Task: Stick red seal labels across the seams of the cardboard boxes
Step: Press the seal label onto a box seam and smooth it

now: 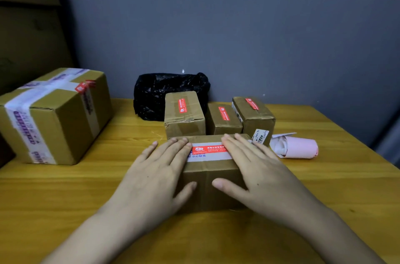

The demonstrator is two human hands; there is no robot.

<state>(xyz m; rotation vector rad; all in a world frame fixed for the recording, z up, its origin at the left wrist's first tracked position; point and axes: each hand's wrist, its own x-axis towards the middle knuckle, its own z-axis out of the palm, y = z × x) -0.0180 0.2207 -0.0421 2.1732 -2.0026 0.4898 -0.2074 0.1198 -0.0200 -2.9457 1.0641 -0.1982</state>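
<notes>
Pressed flat on the near cardboard box (pixel 211 174) at table (pixel 86 188) centre: left hand (pixel 155 175) and right hand (pixel 257 171), fingers straight, flanking a red seal label (pixel 207 149) across its seam.

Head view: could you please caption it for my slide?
Both hands press a red seal label flat onto the nearest cardboard box.

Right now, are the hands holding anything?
Not gripping. Both hands lie flat on the box: left hand and right hand press fingers down on the ends of the red label, thumbs on top.
</notes>
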